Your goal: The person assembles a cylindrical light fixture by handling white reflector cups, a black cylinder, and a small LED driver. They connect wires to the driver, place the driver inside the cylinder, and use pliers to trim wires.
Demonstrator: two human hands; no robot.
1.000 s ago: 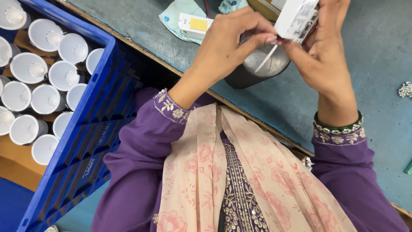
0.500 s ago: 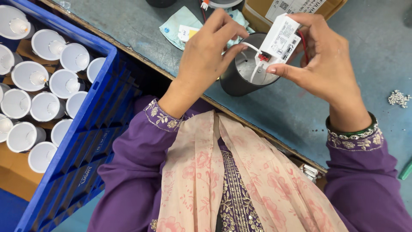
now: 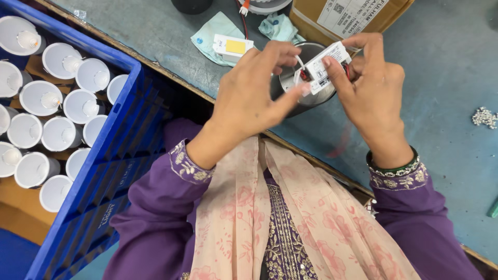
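My right hand [image 3: 374, 96] grips a small white rectangular driver box [image 3: 326, 66] with red and white wires at its end, thumb pressed on its face. My left hand [image 3: 253, 99] pinches the thin white wire [image 3: 299, 62] at the box's left end. Both hands hover just above a dark cylindrical lamp housing [image 3: 303, 83] with a shiny metal inside, which stands on the grey-blue bench [image 3: 446, 171]. Purple sleeves with embroidered cuffs cover both forearms.
A blue plastic crate [image 3: 111, 155] at the left holds several white lamp cups [image 3: 39, 98]. Behind the hands lie a pale green cloth [image 3: 215, 33], a white part with a yellow square [image 3: 232, 46], and a cardboard box [image 3: 353, 15]. Small metal screws [image 3: 485, 116] lie at the right.
The view has shifted so the hands sit lower in frame. The driver box has come down closer to the lamp housing, and my left fingers have moved onto its wire end.
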